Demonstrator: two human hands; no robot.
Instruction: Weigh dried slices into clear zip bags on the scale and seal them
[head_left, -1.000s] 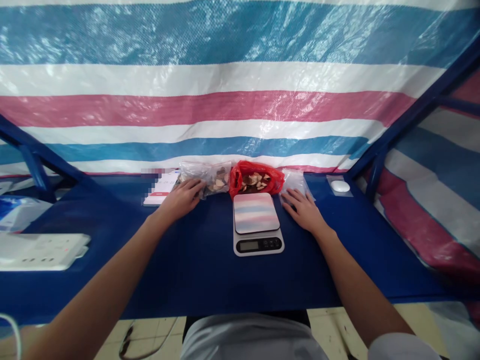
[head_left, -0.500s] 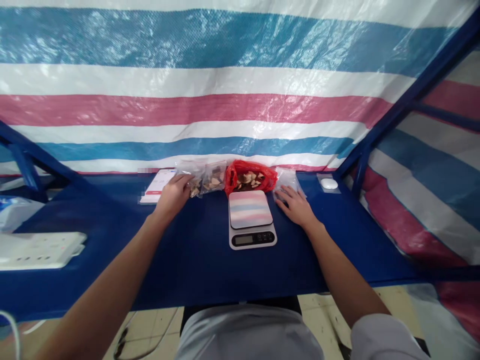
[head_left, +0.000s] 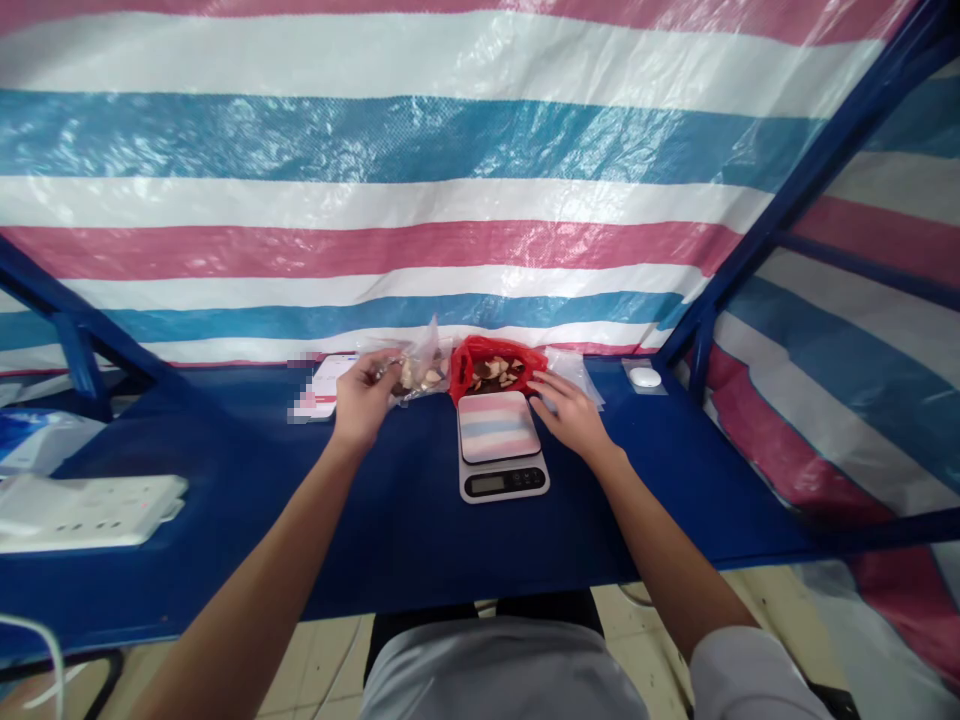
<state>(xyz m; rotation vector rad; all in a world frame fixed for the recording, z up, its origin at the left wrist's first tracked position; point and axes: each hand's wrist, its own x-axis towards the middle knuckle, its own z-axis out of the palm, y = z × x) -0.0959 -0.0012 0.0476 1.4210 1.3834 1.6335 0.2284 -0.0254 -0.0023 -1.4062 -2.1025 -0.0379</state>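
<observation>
My left hand (head_left: pixel 365 398) is closed on a clear plastic bag (head_left: pixel 409 372) of pale and brown dried pieces, lifted a little at the left of the row. Behind it, partly hidden, is another clear bag (head_left: pixel 441 372) with similar pieces. An opened red plastic bag (head_left: pixel 466 365) holds many dried slices (head_left: pixel 496 372). My right hand (head_left: pixel 568 408), fingers apart, is at the red bag's right edge and holds nothing. Under and beyond that hand lie flat clear bags (head_left: pixel 579 372). In front of the red bag stands a kitchen scale (head_left: pixel 501 428); its display is unreadable.
A white phone or printed sheet (head_left: pixel 324 385) lies left of the bags. On the far right is a white mouse (head_left: pixel 645 377) on a clear packet. A power strip (head_left: pixel 97 510) and a blue-white package (head_left: pixel 45 435) occupy the left. Blue frame bars (head_left: pixel 739 255) slope up at both sides.
My left hand has taken hold of the clear bag and shifted it right, raising it. My right hand has moved left from the flat clear bags to the red bag's edge. The view has tilted up slightly.
</observation>
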